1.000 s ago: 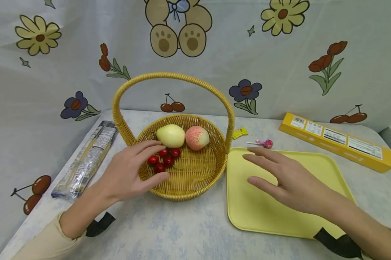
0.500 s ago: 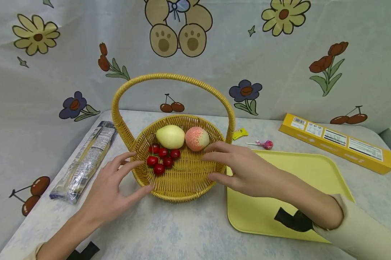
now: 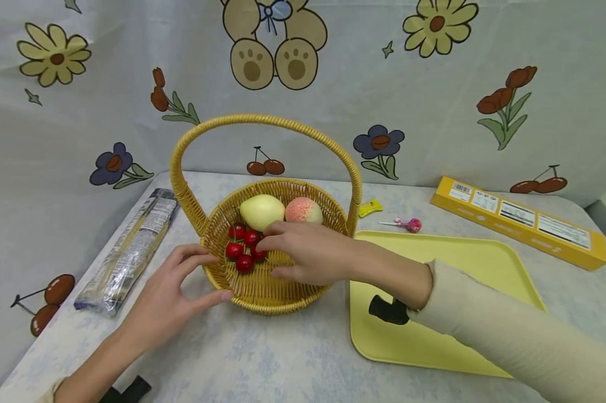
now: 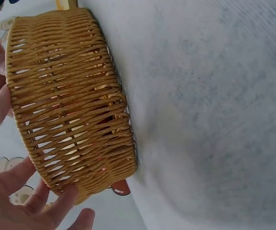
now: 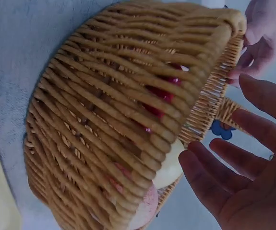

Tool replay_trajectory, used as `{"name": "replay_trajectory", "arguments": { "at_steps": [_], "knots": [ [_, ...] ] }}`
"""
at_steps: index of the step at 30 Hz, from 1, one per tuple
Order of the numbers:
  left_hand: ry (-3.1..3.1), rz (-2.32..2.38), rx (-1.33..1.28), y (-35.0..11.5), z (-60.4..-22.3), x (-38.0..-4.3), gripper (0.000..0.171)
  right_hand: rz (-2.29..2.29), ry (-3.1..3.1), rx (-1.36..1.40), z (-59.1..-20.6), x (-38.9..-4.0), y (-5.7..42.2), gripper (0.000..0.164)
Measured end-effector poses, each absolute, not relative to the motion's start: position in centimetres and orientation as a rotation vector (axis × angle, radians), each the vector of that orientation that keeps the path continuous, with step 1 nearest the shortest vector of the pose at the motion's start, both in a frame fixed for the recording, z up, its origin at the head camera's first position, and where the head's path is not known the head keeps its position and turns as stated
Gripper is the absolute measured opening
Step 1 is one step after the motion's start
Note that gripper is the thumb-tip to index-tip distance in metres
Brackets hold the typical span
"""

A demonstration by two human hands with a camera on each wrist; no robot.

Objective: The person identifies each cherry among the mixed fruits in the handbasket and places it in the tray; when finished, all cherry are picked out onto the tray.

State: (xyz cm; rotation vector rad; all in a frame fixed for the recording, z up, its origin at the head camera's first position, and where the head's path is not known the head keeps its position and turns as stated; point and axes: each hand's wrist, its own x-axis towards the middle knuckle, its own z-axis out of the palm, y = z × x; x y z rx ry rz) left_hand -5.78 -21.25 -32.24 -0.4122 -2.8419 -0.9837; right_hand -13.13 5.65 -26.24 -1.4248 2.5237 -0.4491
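Two hands are working at the wicker basket, which is standing on the bench between the packet and the yellow tray. The right hand is hovering over the cherries, fingers loosely spread and holding nothing; the left hand is lying at the near-left rim, also spread and gripping nothing. The handling seems to be only at the reaching stage – cherries, pale yellow fruit and peach are all sitting in the basket, none being lifted yet, while the lollipop, sweet and box are lying outside, apart from both hands. The right hand is hiding some cherries and part of the peach – its sleeve is covering some of the tray and running out of view. How firmly the left fingertips are meeting the rim is staying unclear
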Motion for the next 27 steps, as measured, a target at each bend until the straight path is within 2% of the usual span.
{"name": "replay_trajectory", "arguments": {
  "at_steps": [7, 27],
  "knots": [
    [-2.861, -1.19, -0.403, -21.3, -32.6, -6.6, 0.04, -0.342, 2.431, -1.33, -27.6, -15.3, 4.0, 0.048],
    [-2.869, -1.206, -0.386, -21.4, -32.3, -6.4, 0.036, -0.126, 2.226, -1.252, -29.0, -17.8, 0.6, 0.047]
  ]
}}
